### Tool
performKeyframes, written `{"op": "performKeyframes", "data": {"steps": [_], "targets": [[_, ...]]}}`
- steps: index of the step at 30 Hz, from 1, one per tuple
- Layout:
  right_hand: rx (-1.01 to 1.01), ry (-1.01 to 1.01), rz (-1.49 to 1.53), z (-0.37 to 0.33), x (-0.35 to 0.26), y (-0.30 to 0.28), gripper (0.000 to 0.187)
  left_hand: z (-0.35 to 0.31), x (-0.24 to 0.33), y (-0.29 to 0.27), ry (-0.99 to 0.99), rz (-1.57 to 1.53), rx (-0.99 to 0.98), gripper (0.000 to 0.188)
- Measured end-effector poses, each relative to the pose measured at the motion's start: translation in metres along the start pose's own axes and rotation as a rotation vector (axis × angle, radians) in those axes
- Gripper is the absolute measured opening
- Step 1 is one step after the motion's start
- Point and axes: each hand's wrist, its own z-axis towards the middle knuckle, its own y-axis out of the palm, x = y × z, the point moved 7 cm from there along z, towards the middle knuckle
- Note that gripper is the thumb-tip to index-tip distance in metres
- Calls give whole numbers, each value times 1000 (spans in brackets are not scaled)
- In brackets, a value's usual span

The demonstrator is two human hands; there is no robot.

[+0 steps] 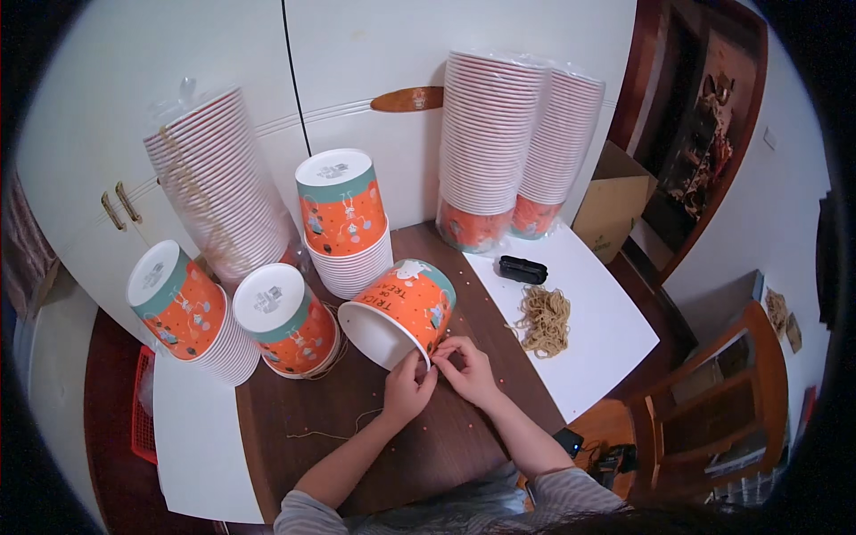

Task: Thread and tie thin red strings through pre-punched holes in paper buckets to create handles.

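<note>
Lying on its side on the brown bench [437, 459], the orange paper bucket [406, 301] sits directly ahead of both hands, its long axis running from near-left mouth to far-right base. Left hand [408, 390] and right hand [469, 373] pinch its near rim side by side; anything finer between the fingertips cannot be told.

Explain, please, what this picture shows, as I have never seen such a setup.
There is no machine here: a person works bare-handed, seen by a fisheye camera worn on the head, looking down, hence the bent edges. The left hand grips the rim of an orange bucket tilted on its side; the right hand meets that rim, but what it pinches is unclear. On the brown-and-white table stand upside-down buckets and tall plastic-wrapped stacks, with a black object and tangled tan string to the right.
</note>
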Motion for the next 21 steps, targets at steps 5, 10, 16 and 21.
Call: {"op": "performKeyframes", "data": {"steps": [5, 10, 16, 21], "targets": [[-14, -19, -67, 0, -5, 2, 19, -1, 2, -2, 14, 18, 25, 28], [14, 9, -85, 0, -4, 0, 18, 0, 3, -2, 13, 3, 9, 28], [36, 7, -85, 0, -3, -1, 18, -1, 8, -3, 12, -44, 19, 27], [37, -14, -110, -1, -6, 1, 18, -4, 7, -5, 30, -60, -16, 17]]}}
